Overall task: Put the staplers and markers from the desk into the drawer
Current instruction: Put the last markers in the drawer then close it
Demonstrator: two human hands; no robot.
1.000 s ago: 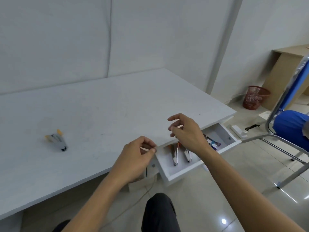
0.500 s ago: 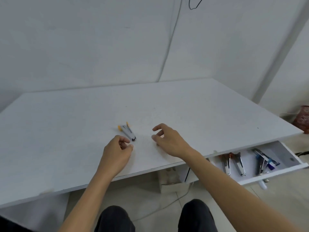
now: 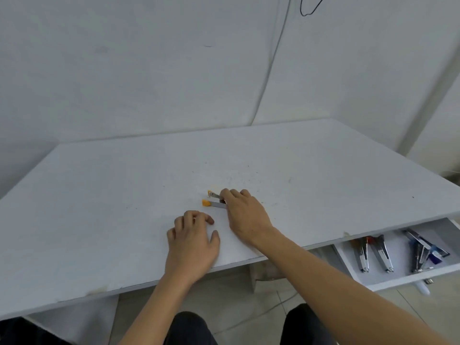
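Note:
A small silver stapler with orange tips (image 3: 213, 200) lies on the white desk (image 3: 124, 195), its jaws spread apart. My right hand (image 3: 245, 215) covers the stapler's right end, fingers closed around it. My left hand (image 3: 193, 241) rests flat on the desk just in front, fingers loosely curled, holding nothing. The open white drawer (image 3: 408, 278) sticks out under the desk's right front edge. Inside lie two silver staplers with red ends (image 3: 373, 252) and a cluster of blue and silver staplers (image 3: 423, 252).
White walls stand behind the desk, with a black cable (image 3: 308, 8) hanging at the top. My dark-trousered knees (image 3: 189, 327) show below the desk's front edge over a tiled floor. A white object (image 3: 422, 287) pokes out beneath the drawer front.
My view swung left from the drawer to the desk middle. My right hand reached forward and closed on the orange-tipped stapler. My left hand came to rest on the desk beside it.

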